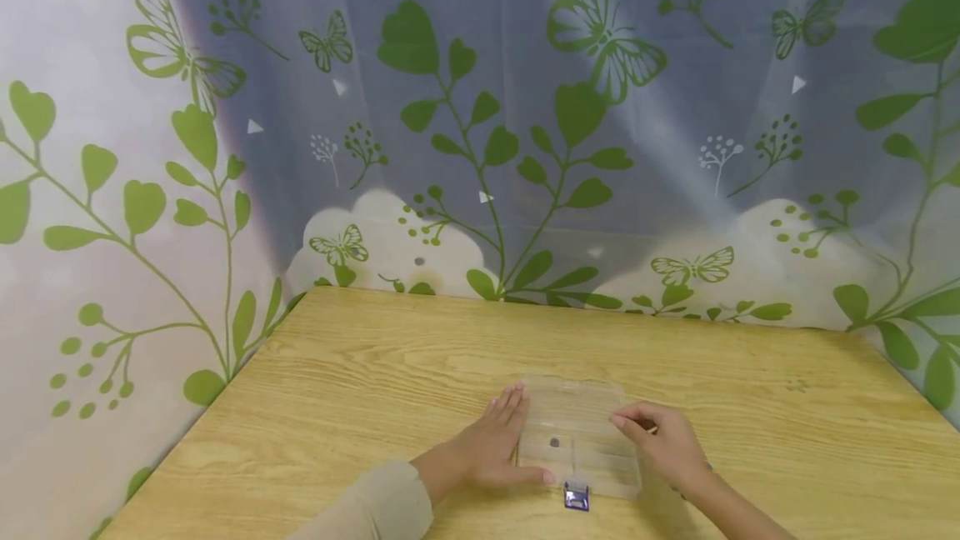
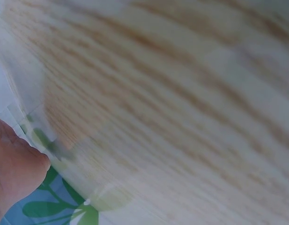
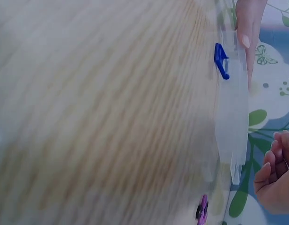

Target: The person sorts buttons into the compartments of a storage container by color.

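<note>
A clear plastic compartment box (image 1: 621, 463) lies on the table, its see-through lid (image 1: 573, 398) laid back. Its blue-violet latch (image 1: 577, 496) hangs at the front, also visible as a blue latch (image 3: 221, 61) in the right wrist view. One small dark round piece (image 1: 554, 442) sits in a left compartment. My left hand (image 1: 498, 444) rests along the box's left side, fingers straight and thumb at the front edge. Over the right side, my right hand (image 1: 663, 440) has bent fingers, fingertips together near the lid hinge. I cannot tell whether anything is between them.
The wood-grain table (image 1: 360, 373) spreads around the box. A patterned curtain (image 1: 517, 190) with green leaves and butterflies hangs behind it and along the sides. In the right wrist view, a small pink and black object (image 3: 202, 211) shows at the bottom.
</note>
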A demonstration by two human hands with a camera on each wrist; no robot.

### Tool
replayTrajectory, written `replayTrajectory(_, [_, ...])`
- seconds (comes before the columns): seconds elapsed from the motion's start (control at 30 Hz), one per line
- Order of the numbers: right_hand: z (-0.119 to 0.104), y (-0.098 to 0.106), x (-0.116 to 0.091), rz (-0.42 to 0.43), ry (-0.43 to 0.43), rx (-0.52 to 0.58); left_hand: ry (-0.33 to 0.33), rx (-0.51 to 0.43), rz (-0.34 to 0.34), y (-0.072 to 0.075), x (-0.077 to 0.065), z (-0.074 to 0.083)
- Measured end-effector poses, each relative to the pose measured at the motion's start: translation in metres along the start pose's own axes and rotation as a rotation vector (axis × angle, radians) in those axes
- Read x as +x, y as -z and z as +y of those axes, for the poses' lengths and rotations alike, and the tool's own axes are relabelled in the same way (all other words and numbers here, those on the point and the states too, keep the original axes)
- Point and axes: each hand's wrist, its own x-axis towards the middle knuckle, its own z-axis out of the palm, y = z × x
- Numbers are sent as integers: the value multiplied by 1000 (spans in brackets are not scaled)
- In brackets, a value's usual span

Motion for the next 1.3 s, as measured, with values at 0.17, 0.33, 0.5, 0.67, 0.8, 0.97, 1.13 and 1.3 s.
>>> replayTrajectory(0.17, [7,10,-3,-18,-15,-31,-5,-1,-2,1,0,0])
replayTrajectory(0.33, [16,17,-4,-6,30,-68,5,-1,-4,1,0,0])
replayTrajectory(0.5, [25,24,-5,12,68,-86,9,6,-7,2,0,1])
replayTrajectory(0.67, [31,31,-6,3,44,-87,14,3,-14,2,0,1])
replayTrajectory(0.8, [36,37,-8,-11,29,-76,10,-2,-16,1,1,0])
replayTrajectory(0.97, [46,44,-9,-12,14,-77,3,-3,-12,-1,2,-1])
replayTrajectory(1.13, [56,53,-9,-6,12,-127,6,2,-7,0,1,-1])
replayTrajectory(1.3, [65,61,-9,-21,5,-149,5,-4,-7,0,1,-1])
